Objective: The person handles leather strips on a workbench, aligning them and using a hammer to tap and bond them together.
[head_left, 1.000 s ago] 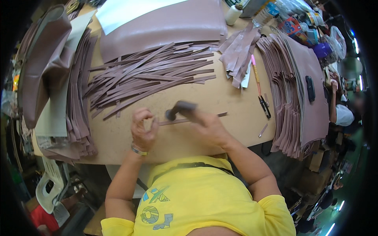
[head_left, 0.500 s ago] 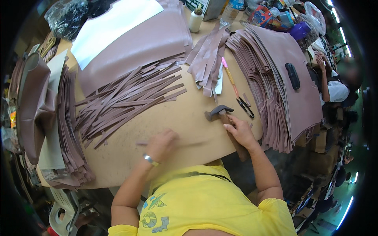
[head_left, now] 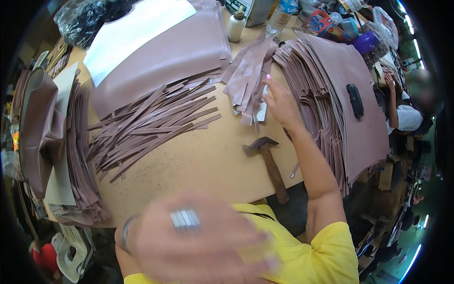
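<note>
My right hand (head_left: 282, 105) reaches to the far side of the table, its fingers closed on a pen with a pink end (head_left: 268, 77). Beside it lies a bundle of wide mauve leather strips (head_left: 247, 83). Part of the black thread snips (head_left: 286, 133) shows by my right wrist, the remainder hidden. A hammer (head_left: 270, 168) with a wooden handle lies nearer me, untouched, its handle reaching the table's front edge. My left hand (head_left: 198, 241) is raised close to the camera, smeared by motion, with a shiny silvery patch on it; its fingers cannot be made out.
Narrow leather strips (head_left: 151, 125) lie in a loose heap at left centre. Behind them are large leather sheets (head_left: 156, 66) under a white sheet (head_left: 137, 35). A thick leather stack (head_left: 340, 99) fills the right side, a black object (head_left: 354, 101) on top. A bottle (head_left: 235, 26) stands behind.
My right hand has let go of the hammer, which now lies on the table, and moved away from me to take the pen. My left hand has risen off the table toward the camera.
</note>
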Tool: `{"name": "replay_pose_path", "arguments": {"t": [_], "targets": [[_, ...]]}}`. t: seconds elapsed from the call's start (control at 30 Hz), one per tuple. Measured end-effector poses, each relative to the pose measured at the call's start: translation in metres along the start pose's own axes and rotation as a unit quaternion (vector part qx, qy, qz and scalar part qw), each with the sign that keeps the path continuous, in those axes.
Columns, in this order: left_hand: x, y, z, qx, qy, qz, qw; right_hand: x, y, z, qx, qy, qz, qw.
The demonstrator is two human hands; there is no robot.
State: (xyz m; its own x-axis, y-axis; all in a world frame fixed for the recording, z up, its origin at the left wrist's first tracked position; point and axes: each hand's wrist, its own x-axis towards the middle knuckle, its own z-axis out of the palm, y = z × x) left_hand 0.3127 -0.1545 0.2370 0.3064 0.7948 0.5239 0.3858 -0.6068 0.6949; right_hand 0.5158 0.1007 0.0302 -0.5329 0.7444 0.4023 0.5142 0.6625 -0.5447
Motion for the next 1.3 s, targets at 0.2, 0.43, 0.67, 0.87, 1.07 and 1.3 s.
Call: {"name": "replay_pose_path", "arguments": {"t": [0.2,0.43,0.67,0.87,1.07,1.3], "targets": [[0.035,-0.005,0.043,0.071,0.212,0.202,0.953,0.068,0.031,0.045,-0.042,0.026,0.118,0.992],[0.029,-0.07,0.005,-0.094,0.058,0.095,0.989,0.102,0.038,0.072,0.007,0.066,0.147,0.987],[0.065,-0.261,0.105,0.03,0.137,-0.318,0.938,0.078,0.044,0.057,0.22,0.1,0.186,0.952],[0.08,-0.301,0.149,0.17,0.133,-0.318,0.923,0.065,0.041,0.053,0.316,0.069,0.225,0.919],[0.093,-0.305,0.144,0.168,0.158,-0.325,0.917,0.053,0.037,0.064,0.185,0.083,0.175,0.964],[0.092,-0.31,0.138,0.094,0.168,-0.387,0.902,0.05,0.025,0.076,0.025,0.078,0.137,0.987]]}}
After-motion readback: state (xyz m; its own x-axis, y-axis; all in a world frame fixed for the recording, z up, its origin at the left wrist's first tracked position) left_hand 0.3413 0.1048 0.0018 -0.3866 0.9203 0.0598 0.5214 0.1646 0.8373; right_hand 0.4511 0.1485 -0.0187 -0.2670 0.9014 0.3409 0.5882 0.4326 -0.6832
